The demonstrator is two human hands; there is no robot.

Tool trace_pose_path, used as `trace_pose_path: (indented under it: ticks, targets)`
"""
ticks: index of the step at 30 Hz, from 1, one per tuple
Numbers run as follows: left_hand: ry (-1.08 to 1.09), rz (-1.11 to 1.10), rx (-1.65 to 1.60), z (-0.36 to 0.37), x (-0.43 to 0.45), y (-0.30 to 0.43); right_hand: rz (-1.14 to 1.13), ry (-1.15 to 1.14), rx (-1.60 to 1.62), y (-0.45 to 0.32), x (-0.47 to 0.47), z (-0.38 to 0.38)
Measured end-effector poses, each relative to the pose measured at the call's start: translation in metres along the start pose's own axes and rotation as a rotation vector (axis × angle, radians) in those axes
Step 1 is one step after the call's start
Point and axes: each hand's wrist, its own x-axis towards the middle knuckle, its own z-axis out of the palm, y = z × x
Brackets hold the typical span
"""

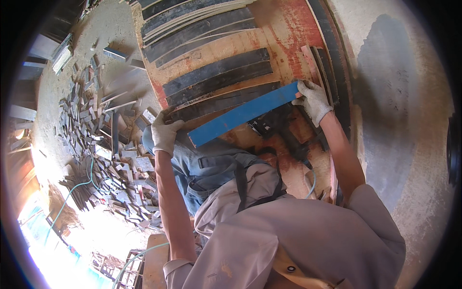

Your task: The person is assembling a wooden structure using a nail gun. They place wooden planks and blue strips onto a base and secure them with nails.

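Observation:
My right hand (pixel 313 100), in a pale knit work glove, grips the upper right end of a blue-faced board strip (pixel 242 113). That strip slants across the wooden worktop before me. Close to the worktop's left edge, my left hand (pixel 166 132), gloved alike, touches the left end of a dark board strip (pixel 223 103); whether its fingers grip it I cannot tell. Beneath the blue strip and to its right lies a black pneumatic nailer (pixel 281 132), with a hose at its handle. Two more dark strips (pixel 216 76) lie side by side beyond.
Stacked dark strips (pixel 198 32) cover the worktop's far end. Long boards (pixel 334 72) line its right side. Many offcuts (pixel 86 123) are heaped on the floor at left, with a thin green hose (pixel 72 189) over them. Another hose (pixel 313 184) runs from the nailer.

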Motion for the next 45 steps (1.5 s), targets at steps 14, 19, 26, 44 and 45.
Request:
trace_pose_path:
  ticks: [14,19,26,44,45]
  targets:
    - [0.220,0.365,0.819,0.031,0.024,0.022,-0.019,0.007,-0.035,0.002,0.005,-0.006]
    - [0.239,0.520,0.745,0.030,0.048,0.034,-0.088,-0.053,0.004,-0.009,0.005,0.000]
    - [0.216,0.593,0.641,0.024,0.021,-0.002,-0.169,-0.133,0.080,-0.011,0.034,0.005]
    - [0.529,-0.032,-0.077,0.046,0.007,0.002,-0.180,0.049,0.126,0.007,0.032,0.021]
    - [0.527,-0.051,-0.051,0.045,0.007,0.002,-0.190,0.036,0.140,0.009,0.035,0.025]
